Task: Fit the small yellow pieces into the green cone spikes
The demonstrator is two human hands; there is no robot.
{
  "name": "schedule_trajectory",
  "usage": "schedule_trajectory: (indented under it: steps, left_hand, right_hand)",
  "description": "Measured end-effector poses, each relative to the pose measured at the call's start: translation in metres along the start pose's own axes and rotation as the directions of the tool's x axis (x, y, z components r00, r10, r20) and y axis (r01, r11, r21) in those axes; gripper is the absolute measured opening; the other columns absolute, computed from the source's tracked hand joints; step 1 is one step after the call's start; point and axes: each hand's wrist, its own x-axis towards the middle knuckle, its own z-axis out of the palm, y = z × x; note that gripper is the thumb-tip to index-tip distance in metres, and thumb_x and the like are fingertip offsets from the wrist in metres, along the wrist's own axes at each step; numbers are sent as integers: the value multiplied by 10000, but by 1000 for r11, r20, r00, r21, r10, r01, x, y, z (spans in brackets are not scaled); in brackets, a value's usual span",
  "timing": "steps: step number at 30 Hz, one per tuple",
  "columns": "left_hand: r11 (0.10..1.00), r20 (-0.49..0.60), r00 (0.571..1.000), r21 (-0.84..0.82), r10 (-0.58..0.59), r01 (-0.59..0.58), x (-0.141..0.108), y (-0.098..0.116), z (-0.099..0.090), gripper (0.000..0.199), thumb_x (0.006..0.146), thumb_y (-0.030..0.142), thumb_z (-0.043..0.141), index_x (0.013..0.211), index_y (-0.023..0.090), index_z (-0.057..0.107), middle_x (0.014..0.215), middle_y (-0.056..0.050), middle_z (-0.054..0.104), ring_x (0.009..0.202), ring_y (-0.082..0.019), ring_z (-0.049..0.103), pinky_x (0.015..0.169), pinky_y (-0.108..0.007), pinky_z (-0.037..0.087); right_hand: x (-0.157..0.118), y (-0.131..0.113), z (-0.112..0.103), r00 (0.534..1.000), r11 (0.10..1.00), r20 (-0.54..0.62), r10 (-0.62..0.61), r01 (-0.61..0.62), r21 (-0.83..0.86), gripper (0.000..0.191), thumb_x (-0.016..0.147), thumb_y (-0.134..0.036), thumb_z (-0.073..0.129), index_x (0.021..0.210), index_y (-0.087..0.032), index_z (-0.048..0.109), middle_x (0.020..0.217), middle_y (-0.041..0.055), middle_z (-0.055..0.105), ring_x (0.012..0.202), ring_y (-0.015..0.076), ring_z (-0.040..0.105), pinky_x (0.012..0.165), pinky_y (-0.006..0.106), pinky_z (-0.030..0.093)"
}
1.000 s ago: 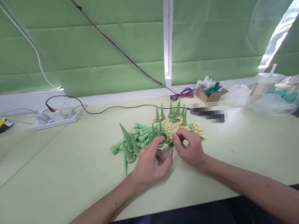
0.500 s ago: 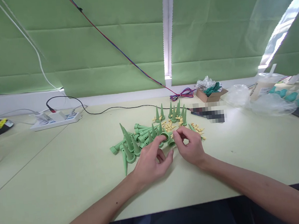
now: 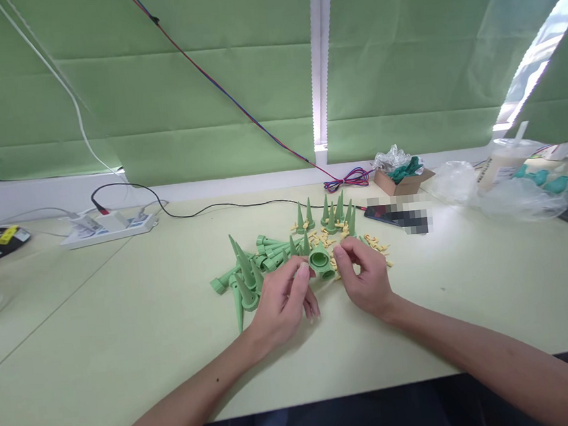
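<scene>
My left hand (image 3: 284,302) is closed at the fingertips on the edge of a green plastic watering spike (image 3: 319,258), whose round hollow end faces me. Beside it, my right hand (image 3: 366,277) pinches thumb and finger together; whatever lies between them is too small to make out. Another green spike (image 3: 327,274) shows its open end just below the held one. To the left is a heap of green spikes (image 3: 243,269), some upright, others on their sides. Small yellow valves (image 3: 377,242) lie scattered behind and right of my hands.
More spikes (image 3: 339,209) stand upright behind the yellow pieces. A phone (image 3: 384,216), partly blurred out, lies behind my right hand on a cable. Toward the back are a small cardboard box (image 3: 398,184), a power strip (image 3: 111,233), plastic bags (image 3: 521,200) and a drink cup (image 3: 501,164).
My left thumb has closed up to the spike's edge, and the spike's hollow end now turns more toward me. My right hand has shifted slightly right, still pinched.
</scene>
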Motion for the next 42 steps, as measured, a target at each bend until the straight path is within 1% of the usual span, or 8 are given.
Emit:
schedule_trajectory:
  steps: [3,6,11,16,21,26,32,42]
  left_hand:
    - [988,46,995,-118,-92,97,3,5,0,519,1002,547,257,721,168,476,499,-34,611,404,-135,563,450,-250,467]
    - [973,86,985,-164,-150,162,5,9,-1,639,989,592,202,597,167,474,468,-59,591,400,-145,556,471,-274,482]
    - [970,96,980,-153,-174,187,6,7,-1,531,989,549,319,634,176,450,476,-34,603,404,-143,563,460,-254,456]
    - [993,88,990,-34,-108,111,5,4,-1,412,984,489,404,697,192,404,485,18,596,414,-121,563,472,-223,433]
    - [985,69,997,170,-29,17,4,2,-2,383,989,446,407,707,188,431,517,32,547,463,-116,575,458,-210,386]
    - [904,44,985,391,167,-171,2,-1,-4,284,976,344,456,740,186,446,616,24,489,550,-109,507,517,-224,386]
    - [842,43,955,461,293,-280,3,0,-2,252,967,264,478,738,182,410,721,5,430,615,-101,439,545,-210,394]
    - [817,29,945,494,325,-296,3,-5,-2,64,958,233,498,995,182,495,888,-29,516,605,-87,481,542,-214,430]
  right_hand:
    - [-1,0,-1,998,997,37,-58,56,47,183,921,-102,492,762,-194,498,650,-15,493,559,101,422,521,235,362]
    - [-2,0,-1,992,992,70,-108,103,79,182,915,-90,489,770,-198,495,651,-10,489,572,111,431,526,243,362]
    - [-3,3,-1,987,990,99,-126,118,83,173,915,-90,484,782,-199,500,650,-9,475,572,116,433,524,245,354]
    - [-3,5,0,988,992,106,-115,109,61,184,922,-104,473,766,-200,494,627,-24,457,533,104,401,507,233,345]
    - [-2,5,-1,987,996,137,-84,79,41,204,941,-150,449,748,-203,487,615,-21,456,525,108,395,498,237,345]
    - [-2,5,-2,985,997,155,-71,69,17,216,956,-191,434,751,-202,502,620,-9,492,531,115,425,503,240,370]
    - [-2,6,-1,985,996,150,-83,79,28,172,944,-142,450,800,-193,529,645,-8,516,533,107,438,518,229,377]
    - [-1,6,-1,986,998,154,-60,61,-5,191,951,-185,445,790,-195,547,632,-8,529,519,109,441,506,230,383]
